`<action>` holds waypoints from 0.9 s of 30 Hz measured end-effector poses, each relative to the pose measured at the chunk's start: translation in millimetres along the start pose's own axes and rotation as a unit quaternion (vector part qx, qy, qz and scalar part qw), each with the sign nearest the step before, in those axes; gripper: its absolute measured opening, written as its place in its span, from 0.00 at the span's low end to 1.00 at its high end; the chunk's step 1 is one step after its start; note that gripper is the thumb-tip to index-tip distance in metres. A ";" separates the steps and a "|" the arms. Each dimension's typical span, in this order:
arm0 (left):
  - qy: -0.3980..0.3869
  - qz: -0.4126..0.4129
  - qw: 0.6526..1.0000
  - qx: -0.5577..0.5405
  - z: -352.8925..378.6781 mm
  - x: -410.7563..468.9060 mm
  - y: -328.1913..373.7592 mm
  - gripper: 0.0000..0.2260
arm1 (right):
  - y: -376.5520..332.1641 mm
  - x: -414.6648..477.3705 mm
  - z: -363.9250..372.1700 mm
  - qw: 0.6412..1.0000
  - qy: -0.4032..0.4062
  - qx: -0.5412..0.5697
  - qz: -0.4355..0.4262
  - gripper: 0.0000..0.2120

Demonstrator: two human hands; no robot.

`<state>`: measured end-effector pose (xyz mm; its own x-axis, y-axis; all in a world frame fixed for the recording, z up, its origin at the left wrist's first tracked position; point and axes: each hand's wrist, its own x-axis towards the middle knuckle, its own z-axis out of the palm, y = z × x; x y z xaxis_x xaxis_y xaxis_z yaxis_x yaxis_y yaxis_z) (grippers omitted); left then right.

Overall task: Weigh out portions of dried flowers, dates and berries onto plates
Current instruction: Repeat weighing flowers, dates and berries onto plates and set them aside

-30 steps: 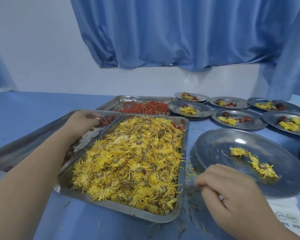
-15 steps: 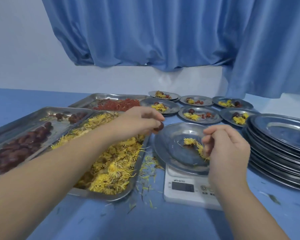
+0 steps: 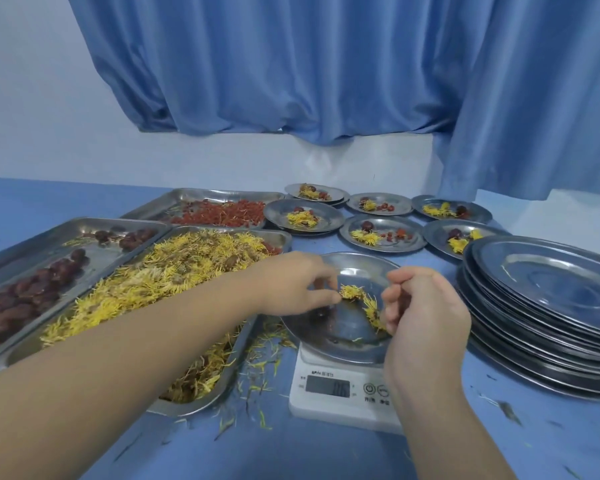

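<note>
**Two bare hands meet over a plate on a kitchen scale**

This is the view from the person's own head. At centre frame a steel plate [image 3: 343, 332] sits on a white scale [image 3: 329, 410]. On it, a small curved strip of dried flowers [image 3: 352, 292] runs from upper left to lower right, directly between the two hands.

The left hand [image 3: 291, 287] reaches in from the lower left, its forearm crossing above the flower tray [image 3: 194, 405]. Its fingers are curled, with the thumb tip at the strip's upper-left end. A dark blur beneath that thumb may be a date, but whether the hand holds anything cannot be told.

The right hand [image 3: 430, 313] comes up from the bottom edge, back toward the camera. Its fingers curl inward against the strip's lower-right end; whether they pinch petals is unclear.

The date tray [image 3: 39, 249] lies at far left and the berry tray [image 3: 201, 194] at upper left, so the left hand looks the nearer one for fetching either. Filled plates [image 3: 378, 221] sit behind, and empty plates [image 3: 551, 271] are stacked at right.
</note>
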<state>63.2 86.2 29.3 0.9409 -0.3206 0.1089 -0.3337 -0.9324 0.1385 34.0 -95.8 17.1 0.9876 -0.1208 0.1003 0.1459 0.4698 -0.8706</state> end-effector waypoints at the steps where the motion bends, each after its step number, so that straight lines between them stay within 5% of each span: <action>1: 0.009 0.001 1.000 0.001 -3.5 -0.8 -3.6 0.11 | 0.3 0.5 1.2 1.000 -0.008 -0.003 0.008 0.18; 9: 0.056 -0.075 0.994 0.058 -45.1 -9.2 -77.1 0.09 | -22.0 60.4 39.9 0.981 -0.152 -0.090 0.084 0.10; 17: 0.168 -0.315 0.934 0.021 -81.2 1.2 -207.7 0.04 | -14.1 122.8 72.6 0.918 -0.263 -0.290 0.060 0.10; 21: 0.126 -0.377 0.917 0.030 -72.8 25.9 -252.2 0.09 | -2.5 138.5 72.9 0.891 -0.280 -0.355 0.037 0.09; 27: -0.003 -0.358 0.934 0.025 -46.0 80.0 -274.3 0.13 | 3.4 150.8 69.1 0.891 -0.287 -0.351 0.029 0.11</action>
<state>227.4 324.0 45.3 0.9223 0.3864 0.0011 0.3831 -0.9148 0.1284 187.4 -52.0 62.6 0.8887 0.4478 0.0988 0.2197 -0.2266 -0.9489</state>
